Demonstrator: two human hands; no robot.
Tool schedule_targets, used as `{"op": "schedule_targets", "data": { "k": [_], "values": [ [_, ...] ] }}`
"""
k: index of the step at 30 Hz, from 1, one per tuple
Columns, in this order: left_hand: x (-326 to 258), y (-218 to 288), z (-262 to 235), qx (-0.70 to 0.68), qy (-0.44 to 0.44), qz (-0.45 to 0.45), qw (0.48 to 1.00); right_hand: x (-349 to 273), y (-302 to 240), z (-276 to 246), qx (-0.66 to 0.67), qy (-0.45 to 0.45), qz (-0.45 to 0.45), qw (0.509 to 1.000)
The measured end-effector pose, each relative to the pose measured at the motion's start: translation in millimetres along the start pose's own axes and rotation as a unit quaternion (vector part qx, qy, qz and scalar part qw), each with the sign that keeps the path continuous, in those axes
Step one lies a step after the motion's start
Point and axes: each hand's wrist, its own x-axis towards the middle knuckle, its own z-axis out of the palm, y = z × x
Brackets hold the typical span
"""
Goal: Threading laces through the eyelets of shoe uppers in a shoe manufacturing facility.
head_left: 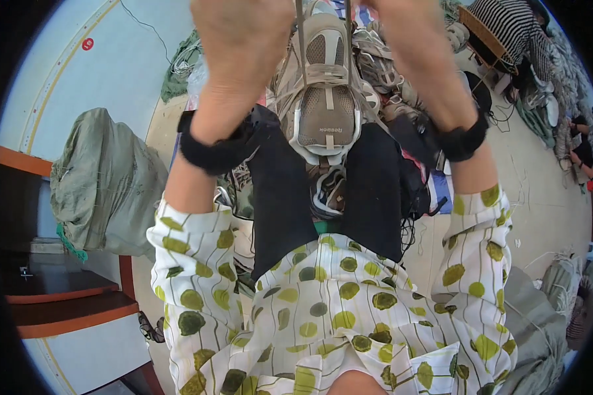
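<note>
Laces (348,46) ran upward from a beige-brown shoe (327,105) set between the inner edges of two black-clad knees (280,164), heel toward the body. Left hand (244,43) and right hand (408,29) were raised either side of it; fingers were cut off or blurred, so I could not tell their grip. Beyond lay more shoes (379,69). Near the floor's (494,191) left edge bulged a grey-green sack (105,181), contents hidden.
</note>
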Motion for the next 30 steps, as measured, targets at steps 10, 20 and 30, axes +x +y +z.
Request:
{"op": "schedule_targets", "data": {
  "k": [10,20,30],
  "values": [
    [-54.8,6.9,-25.2,-0.419,-0.213,-0.361,0.805,-69.4,16.9,-1.5,-0.009,-0.010,0.089,0.996],
    [-78.7,2.8,-40.9,-0.460,-0.440,-0.389,0.666,-193.5,53.2,-4.7,0.188,-0.228,0.311,0.903],
    [-112.0,-9.9,26.0,0.035,-0.254,-0.099,0.961,-162.2,32.6,35.9,-0.160,-0.074,0.201,0.964]
  ]
}}
